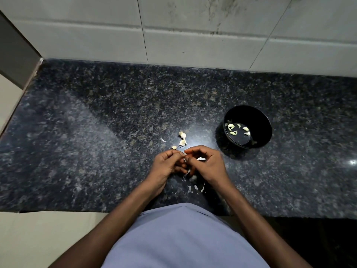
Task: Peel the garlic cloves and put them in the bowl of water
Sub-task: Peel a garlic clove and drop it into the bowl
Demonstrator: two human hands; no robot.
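— Left hand (167, 163) and right hand (205, 163) together over the dark speckled granite counter (96, 144), fingertips touching. Both curled tight on a small pale garlic clove (185, 157), mostly hidden between the fingers.

— Thin white strip of skin (201, 158) sticking out under the right thumb. Cannot tell peeled or not.

— Just beyond the hands: a few unpeeled cream garlic cloves (182, 139) lying loose on the counter.

— Nearer the body, below the wrists: scattered papery white peel scraps (194, 187).

— Beyond and to the right of the right hand, apart from it: round black bowl of water (247, 127), upright, several peeled pale-yellow cloves (233, 129) floating inside.

— Behind everything, grey tiled wall (193, 35).
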